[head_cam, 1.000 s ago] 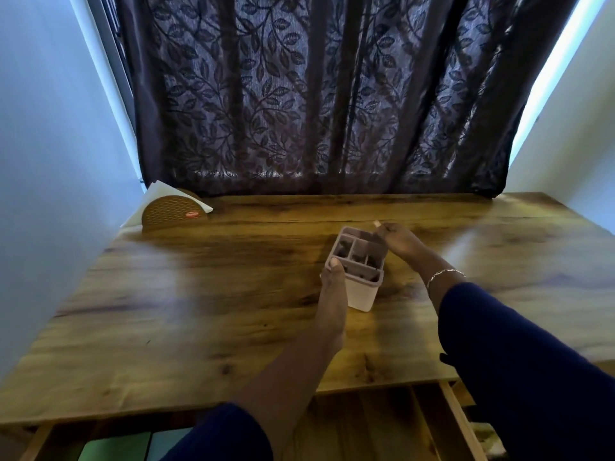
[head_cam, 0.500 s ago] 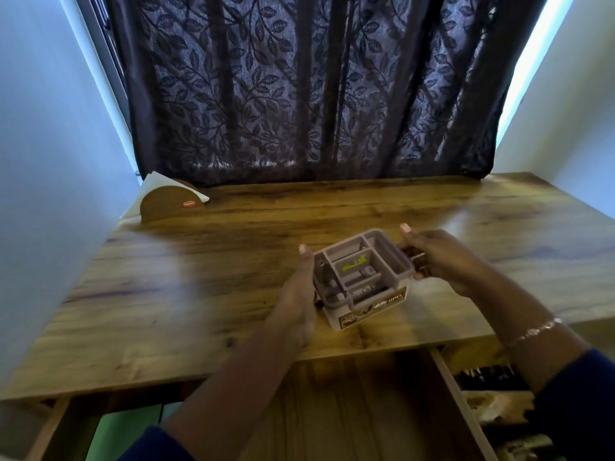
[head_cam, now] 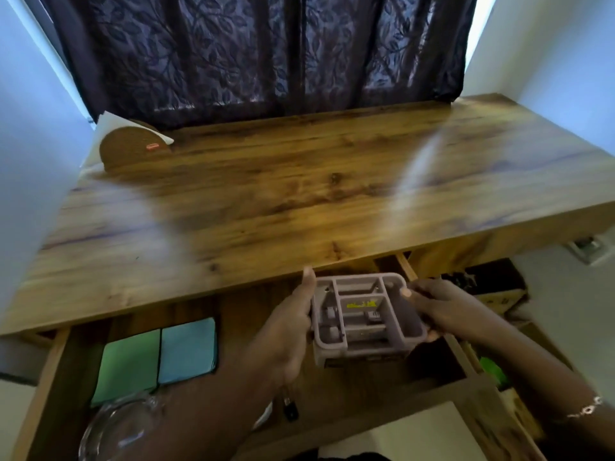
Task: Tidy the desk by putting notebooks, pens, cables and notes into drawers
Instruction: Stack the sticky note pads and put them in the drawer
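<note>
Both hands, left hand (head_cam: 293, 327) and right hand (head_cam: 446, 311), grip the grey organizer (head_cam: 366, 317) between their fingers, above the open drawer (head_cam: 366, 387) under the counter (head_cam: 299, 201) edge. At its 9 o'clock in the drawer lie a green pad (head_cam: 128, 364) and blue pad (head_cam: 188, 349); a glass dish (head_cam: 116, 427) sits at 7 o'clock. A brown woven holder (head_cam: 129, 151) stands at 11 o'clock on the counter.

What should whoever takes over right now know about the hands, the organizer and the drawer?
Left hand and right hand grip opposite sides of the compartmented organizer, upright over the open drawer, not set down. Small items lie inside it; blurred. In the drawer: green and blue notebooks, a glass dish. Desk top holds only a brown holder with paper, back left. Left: lower organizer, shut drawer.
</note>
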The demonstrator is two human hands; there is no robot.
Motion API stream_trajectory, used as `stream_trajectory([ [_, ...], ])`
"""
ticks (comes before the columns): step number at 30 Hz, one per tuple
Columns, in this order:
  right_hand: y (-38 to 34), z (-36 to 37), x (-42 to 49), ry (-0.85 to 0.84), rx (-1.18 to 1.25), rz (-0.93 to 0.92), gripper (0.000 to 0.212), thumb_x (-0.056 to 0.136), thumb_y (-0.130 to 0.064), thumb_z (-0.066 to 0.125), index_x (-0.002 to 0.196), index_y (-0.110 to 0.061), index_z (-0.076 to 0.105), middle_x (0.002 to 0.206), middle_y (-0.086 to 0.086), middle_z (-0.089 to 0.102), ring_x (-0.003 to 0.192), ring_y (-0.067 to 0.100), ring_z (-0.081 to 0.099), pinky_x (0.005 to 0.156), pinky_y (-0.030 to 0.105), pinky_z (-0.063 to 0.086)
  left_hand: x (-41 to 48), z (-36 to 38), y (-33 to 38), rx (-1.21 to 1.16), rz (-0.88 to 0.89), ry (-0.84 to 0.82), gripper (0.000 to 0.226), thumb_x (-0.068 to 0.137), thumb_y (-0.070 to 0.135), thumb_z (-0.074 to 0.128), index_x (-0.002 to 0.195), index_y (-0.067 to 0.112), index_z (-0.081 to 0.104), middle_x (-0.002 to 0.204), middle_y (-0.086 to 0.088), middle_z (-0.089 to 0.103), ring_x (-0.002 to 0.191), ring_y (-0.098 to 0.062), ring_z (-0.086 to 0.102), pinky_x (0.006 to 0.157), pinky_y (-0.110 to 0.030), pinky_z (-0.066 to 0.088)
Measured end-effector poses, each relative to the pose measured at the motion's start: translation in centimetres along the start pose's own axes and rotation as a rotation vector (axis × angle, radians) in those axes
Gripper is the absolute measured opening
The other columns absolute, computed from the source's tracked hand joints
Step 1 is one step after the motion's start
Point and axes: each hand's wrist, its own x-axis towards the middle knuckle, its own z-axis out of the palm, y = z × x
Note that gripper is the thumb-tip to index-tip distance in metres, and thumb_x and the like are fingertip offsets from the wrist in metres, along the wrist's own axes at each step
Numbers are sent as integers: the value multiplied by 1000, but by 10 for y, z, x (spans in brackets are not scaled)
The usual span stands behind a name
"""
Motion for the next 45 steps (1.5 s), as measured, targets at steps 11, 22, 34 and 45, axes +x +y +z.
stream_trajectory([
  [11,36,42,15,111,-680,86,14,91,-20,51,105,-17,55,84,-6,54,80,11,56,74,24,50,12,15,-62,-119,-122,-42,55,90,58,26,130,27,47,119,-4,60,99,-15,62,60,-23,53],
  [22,60,49,11,208,-785,21,30,92,-19,50,121,-12,45,112,4,57,97,17,60,80,26,50,17,23,-80,-83,-98,-74,57,94,51,24,144,25,28,145,-5,39,132,-20,38,84,-24,39],
  [34,74,73,-2,369,-835,-346,54,70,-23,77,118,-6,59,117,15,56,96,28,62,68,28,55,4,-7,-95,577,228,165,60,94,56,28,146,29,16,155,7,16,141,-11,20,103,-23,21],
  [45,33,148,-6,261,-694,-795,35,85,-36,37,103,-19,63,115,5,64,110,25,61,90,30,38,-36,-68,-124,1172,428,518,97,72,81,-12,145,23,17,148,14,5,136,-3,-8,111,-25,4],
])
